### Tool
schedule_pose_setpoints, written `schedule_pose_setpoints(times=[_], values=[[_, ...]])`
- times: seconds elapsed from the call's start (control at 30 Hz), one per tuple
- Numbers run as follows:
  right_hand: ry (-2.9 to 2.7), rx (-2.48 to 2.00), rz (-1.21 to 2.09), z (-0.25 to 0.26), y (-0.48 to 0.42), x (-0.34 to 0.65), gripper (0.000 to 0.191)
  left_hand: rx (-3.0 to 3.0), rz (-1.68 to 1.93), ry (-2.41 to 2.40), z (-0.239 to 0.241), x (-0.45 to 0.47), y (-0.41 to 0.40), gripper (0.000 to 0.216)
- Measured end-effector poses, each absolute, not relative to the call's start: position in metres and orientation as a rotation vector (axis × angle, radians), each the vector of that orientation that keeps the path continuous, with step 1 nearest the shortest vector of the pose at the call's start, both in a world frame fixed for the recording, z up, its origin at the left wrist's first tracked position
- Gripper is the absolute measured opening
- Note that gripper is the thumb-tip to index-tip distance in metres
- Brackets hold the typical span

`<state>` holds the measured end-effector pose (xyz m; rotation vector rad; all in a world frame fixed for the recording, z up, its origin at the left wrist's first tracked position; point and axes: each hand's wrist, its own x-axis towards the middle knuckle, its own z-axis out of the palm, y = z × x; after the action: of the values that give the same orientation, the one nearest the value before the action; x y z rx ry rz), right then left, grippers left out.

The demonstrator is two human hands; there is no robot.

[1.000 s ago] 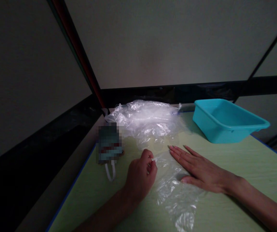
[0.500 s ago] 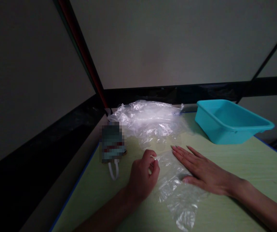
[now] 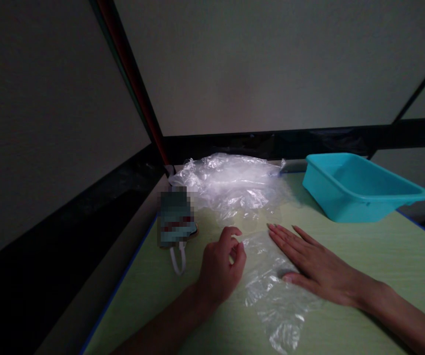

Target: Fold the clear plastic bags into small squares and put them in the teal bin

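Note:
A crumpled clear plastic bag (image 3: 277,301) lies spread on the pale green table, its lower end bunched towards me. My right hand (image 3: 321,268) rests flat on the bag's right side, palm down, fingers stretched out and the thumb apart. Just left of the bag's upper corner is my left hand (image 3: 223,266). Its fingers are curled, with a gap between thumb and forefinger and nothing visible in that gap.
A heap of clear plastic bags (image 3: 234,180) lies at the table's back edge. Behind my right hand stands a turquoise basin (image 3: 358,209). A blurred-out greenish item (image 3: 177,217) with a white strap loop (image 3: 178,261) sits near the left edge. Walls rise behind and left.
The thumb and forefinger of my left hand have parted and let go of the bag's corner. My right hand stays flat on the bag. The view has shifted slightly.

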<state>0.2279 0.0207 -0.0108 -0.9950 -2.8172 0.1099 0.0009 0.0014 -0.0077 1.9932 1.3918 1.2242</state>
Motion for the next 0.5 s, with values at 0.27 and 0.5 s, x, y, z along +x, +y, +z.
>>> schedule_pose_setpoints(times=[0.27,0.5], values=[[-2.722,-1.187,-0.034,-0.023,0.008,0.222,0.074,1.924,1.237,1.419,-0.007,0.001,0.002,0.013],[-2.586,-1.301,-0.091,-0.03,0.0,0.215,0.072,2.127,1.265,1.431,-0.001,0.002,-0.002,0.017]])
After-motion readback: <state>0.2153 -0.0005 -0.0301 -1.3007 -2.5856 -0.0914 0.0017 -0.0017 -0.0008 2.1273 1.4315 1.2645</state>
